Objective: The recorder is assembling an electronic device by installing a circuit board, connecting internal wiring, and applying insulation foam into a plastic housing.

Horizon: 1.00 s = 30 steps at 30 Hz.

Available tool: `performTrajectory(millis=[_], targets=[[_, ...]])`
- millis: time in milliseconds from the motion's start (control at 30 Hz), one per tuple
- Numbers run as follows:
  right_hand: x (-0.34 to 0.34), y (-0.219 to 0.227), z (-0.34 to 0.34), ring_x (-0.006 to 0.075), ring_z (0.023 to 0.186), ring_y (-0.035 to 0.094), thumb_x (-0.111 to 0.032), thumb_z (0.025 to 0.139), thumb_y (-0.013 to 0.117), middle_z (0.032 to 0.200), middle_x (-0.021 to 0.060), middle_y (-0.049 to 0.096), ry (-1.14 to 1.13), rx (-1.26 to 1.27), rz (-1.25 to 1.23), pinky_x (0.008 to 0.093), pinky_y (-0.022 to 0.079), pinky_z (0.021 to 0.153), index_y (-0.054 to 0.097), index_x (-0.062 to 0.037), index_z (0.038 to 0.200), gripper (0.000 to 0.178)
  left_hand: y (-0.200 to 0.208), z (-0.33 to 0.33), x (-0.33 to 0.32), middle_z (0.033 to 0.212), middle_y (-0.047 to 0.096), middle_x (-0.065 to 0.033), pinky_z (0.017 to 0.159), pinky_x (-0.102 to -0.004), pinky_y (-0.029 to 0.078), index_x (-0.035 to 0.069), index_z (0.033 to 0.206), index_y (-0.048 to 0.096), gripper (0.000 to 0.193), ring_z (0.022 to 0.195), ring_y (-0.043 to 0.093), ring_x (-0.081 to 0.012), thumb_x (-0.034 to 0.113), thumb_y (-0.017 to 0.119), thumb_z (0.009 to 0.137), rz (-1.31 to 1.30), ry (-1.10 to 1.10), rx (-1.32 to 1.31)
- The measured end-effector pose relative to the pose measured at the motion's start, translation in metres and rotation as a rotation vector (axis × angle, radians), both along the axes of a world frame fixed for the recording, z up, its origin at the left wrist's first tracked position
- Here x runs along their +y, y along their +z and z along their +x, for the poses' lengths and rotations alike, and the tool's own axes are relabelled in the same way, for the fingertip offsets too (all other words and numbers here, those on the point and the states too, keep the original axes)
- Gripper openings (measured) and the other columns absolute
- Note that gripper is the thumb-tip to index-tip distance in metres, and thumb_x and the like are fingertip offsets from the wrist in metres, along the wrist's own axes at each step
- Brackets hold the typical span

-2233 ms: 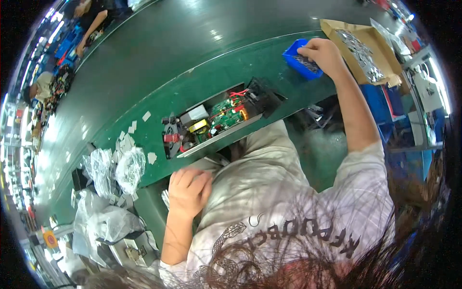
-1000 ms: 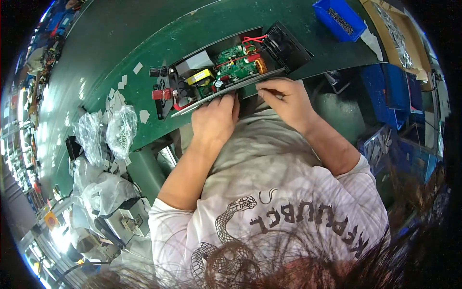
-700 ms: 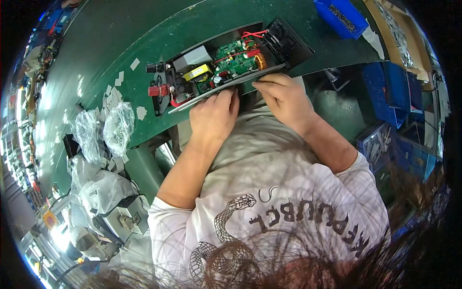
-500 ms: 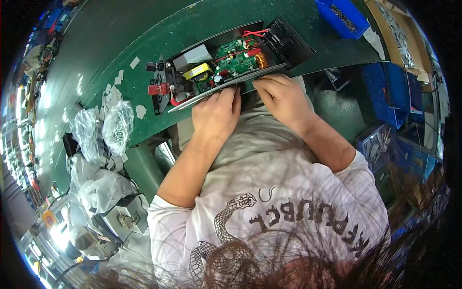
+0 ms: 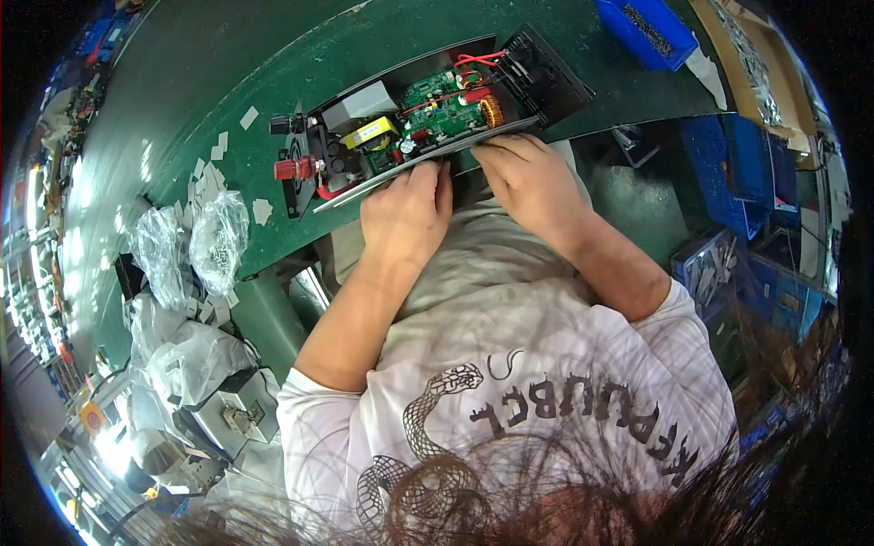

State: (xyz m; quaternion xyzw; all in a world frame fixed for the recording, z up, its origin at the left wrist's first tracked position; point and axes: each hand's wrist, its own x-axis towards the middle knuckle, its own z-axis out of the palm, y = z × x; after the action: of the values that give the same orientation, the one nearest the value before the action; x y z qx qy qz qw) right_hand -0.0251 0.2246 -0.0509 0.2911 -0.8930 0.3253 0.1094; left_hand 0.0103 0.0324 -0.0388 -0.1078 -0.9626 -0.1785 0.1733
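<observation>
An open metal case (image 5: 473, 146) lies on the green workbench, tilted up to the right. Inside it are a green circuit board (image 5: 437, 114), a yellow transformer (image 5: 367, 134), a copper-wound coil (image 5: 492, 110) and red wires (image 5: 478, 59). Red and black terminals (image 5: 294, 169) stick out of its left end. My left hand (image 5: 405, 211) is closed against the outside of the near wall, fingertips hidden. Beside it, my right hand (image 5: 533, 182) has its fingers bent together at the same wall, nearer the right end. Whatever either hand pinches is hidden from view.
A blue bin (image 5: 648, 35) of small screws sits at the back right, next to a cardboard box (image 5: 774, 82) of metal parts. Clear plastic bags (image 5: 218, 241) and paper scraps (image 5: 208, 182) lie at left. The bench's near edge runs just under the case.
My right hand's fingers have shifted slightly left and up along the near wall. The case sits slightly further left in view; my left hand has hardly moved.
</observation>
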Motion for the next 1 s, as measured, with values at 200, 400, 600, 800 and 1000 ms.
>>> performTrajectory(millis=[200, 400, 600, 800, 1000], targets=[[-0.002, 0.003, 0.000, 0.0306, 0.102, 0.066, -0.006, 0.085, 0.069, 0.109, 0.0111, 0.070, 0.005, 0.030, 0.034, 0.0398, 0.054, 0.090, 0.072, -0.0040, 0.108, 0.023, 0.003, 0.001, 0.000, 0.063, 0.064, -0.0071, 0.047, -0.0410, 0.052, 0.012, 0.078, 0.060, 0.022, 0.051, 0.064, -0.0289, 0.026, 0.067, 0.094, -0.106, 0.006, 0.006], [-0.001, 0.001, -0.001, 0.0284, 0.100, 0.067, -0.008, 0.084, 0.070, 0.107, 0.0094, 0.070, -0.022, 0.048, 0.061, 0.0388, 0.055, 0.086, 0.073, -0.0065, 0.106, 0.023, 0.008, 0.001, -0.005, 0.068, 0.062, -0.0033, 0.050, -0.0402, 0.052, 0.015, 0.081, 0.058, 0.011, 0.057, 0.066, -0.0246, 0.020, 0.065, 0.088, -0.289, -0.077, -0.001], [0.002, 0.017, -0.004, 0.0221, 0.096, 0.065, -0.017, 0.080, 0.077, 0.101, 0.0042, 0.069, -0.080, 0.182, 0.219, 0.0339, 0.049, 0.080, 0.074, -0.0140, 0.099, 0.020, 0.011, 0.004, -0.005, 0.069, 0.061, -0.0029, 0.051, -0.0382, 0.052, 0.014, 0.081, 0.057, 0.012, 0.058, 0.065, -0.0237, 0.021, 0.066, 0.085, -0.275, -0.043, -0.067], [0.003, 0.018, -0.005, 0.0237, 0.116, 0.055, -0.024, 0.073, 0.083, 0.119, -0.0019, 0.063, -0.161, 0.381, 0.151, 0.0384, 0.040, 0.095, 0.070, -0.0186, 0.104, 0.034, 0.025, -0.003, -0.005, 0.087, 0.062, -0.0027, 0.066, -0.0402, 0.048, 0.014, 0.092, 0.064, 0.023, 0.076, 0.061, -0.0255, 0.025, 0.080, 0.079, -0.193, -0.140, 0.299], [0.004, 0.024, -0.019, 0.0244, 0.132, 0.047, -0.026, 0.071, 0.085, 0.132, -0.0012, 0.059, -0.058, 0.349, 0.180, 0.0437, 0.033, 0.104, 0.069, -0.0180, 0.105, 0.038, 0.020, -0.014, -0.014, 0.099, 0.060, -0.0042, 0.073, -0.0404, 0.045, 0.013, 0.105, 0.063, 0.038, 0.088, 0.060, -0.0271, 0.025, 0.083, 0.074, -0.191, -0.128, 0.268]])
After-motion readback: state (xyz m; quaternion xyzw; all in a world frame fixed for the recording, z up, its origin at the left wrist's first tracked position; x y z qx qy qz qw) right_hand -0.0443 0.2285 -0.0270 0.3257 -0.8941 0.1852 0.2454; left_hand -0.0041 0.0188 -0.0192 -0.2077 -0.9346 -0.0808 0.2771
